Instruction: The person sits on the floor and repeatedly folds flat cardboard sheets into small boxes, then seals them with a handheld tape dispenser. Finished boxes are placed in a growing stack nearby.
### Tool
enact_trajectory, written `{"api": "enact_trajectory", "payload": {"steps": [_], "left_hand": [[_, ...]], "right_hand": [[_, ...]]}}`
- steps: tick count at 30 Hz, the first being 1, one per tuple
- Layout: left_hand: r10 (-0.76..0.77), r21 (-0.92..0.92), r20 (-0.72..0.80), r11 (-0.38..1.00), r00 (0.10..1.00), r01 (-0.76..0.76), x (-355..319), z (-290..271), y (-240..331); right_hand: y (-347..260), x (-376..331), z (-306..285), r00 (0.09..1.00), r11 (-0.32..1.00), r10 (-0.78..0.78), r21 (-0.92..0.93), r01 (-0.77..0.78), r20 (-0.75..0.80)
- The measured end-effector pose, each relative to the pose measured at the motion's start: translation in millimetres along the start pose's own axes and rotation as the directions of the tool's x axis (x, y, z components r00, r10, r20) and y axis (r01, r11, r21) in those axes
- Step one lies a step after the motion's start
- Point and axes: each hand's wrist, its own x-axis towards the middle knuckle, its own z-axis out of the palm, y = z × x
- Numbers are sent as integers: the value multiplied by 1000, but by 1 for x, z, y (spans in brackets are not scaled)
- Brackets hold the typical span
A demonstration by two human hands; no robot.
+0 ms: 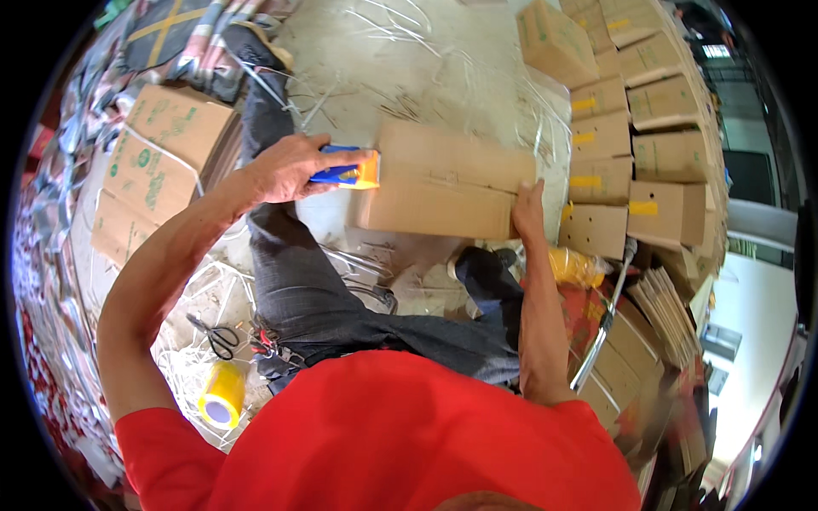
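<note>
A closed brown cardboard box (439, 209) lies in front of me between my legs, with a seam running along its top. My left hand (290, 168) grips a blue tape dispenser (339, 175) loaded with yellow tape. The dispenser's front is at the left end of the box, by the seam; whether the tape is stuck down there I cannot tell. My right hand (529, 211) holds the box's right end, its fingers at the top edge and part of them hidden.
Several brown boxes with yellow tape (596, 136) are stacked at the right. Flattened cartons bound with a strap (158, 162) lie at the left. Black scissors (217, 336) and a yellow tape roll (222, 396) sit among white strap scraps. A metal pole (601, 328) leans at right.
</note>
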Motion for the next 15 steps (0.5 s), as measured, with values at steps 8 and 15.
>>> {"api": "enact_trajectory", "payload": {"steps": [8,15], "left_hand": [[-10,-11,-20,1000,1000,10,12,6,-6],[-18,-74,-25,997,1000,16,12,12,-9]], "right_hand": [[-155,-33,58,857,788,-491,-338,514,158],[-222,-38,91,711,710,-665,-102,696,229]]}}
